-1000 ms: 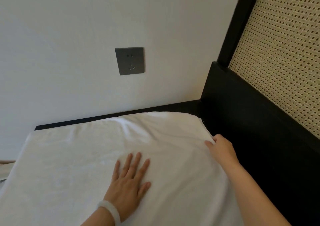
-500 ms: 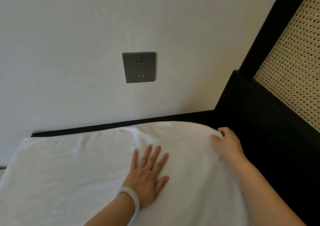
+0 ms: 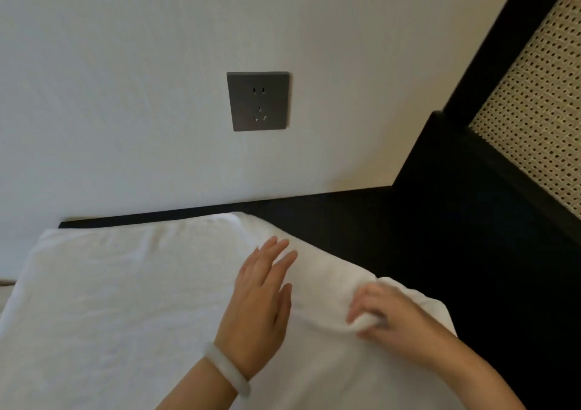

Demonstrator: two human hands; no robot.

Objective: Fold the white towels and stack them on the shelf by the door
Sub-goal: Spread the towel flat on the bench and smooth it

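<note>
Head view: looking down on a white towel (image 3: 125,299) spread over a dark surface against the wall (image 3: 125,95), below the wall socket (image 3: 257,101) and left of the black frame (image 3: 456,221).
Towel cloth: soft, matte and faintly crumpled, with a rounded far edge. Its right side is drawn up into a loose ridge that runs towards the person's right hand.
Left hand (image 3: 257,302): palm down on the middle of the towel, fingers straight and close together, pointing away and a little to the right. It has hold of nothing.
Right hand (image 3: 393,324): fingers curled, pinching a small bunch of the towel's right edge between thumb and fingertips.
Bracelet (image 3: 226,368): smooth, pale and milky, a thick ring round the left wrist.
Socket: square grey plate, flat, with slots.
Frame: plain black, square-edged, with a woven cane panel (image 3: 540,120) of small regular holes set in it.
Against half a second ago: the right hand was out at the towel's far right corner by the frame, and it is now nearer the person with the cloth gathered. The left hand's fingers were spread, and they are now drawn together.
</note>
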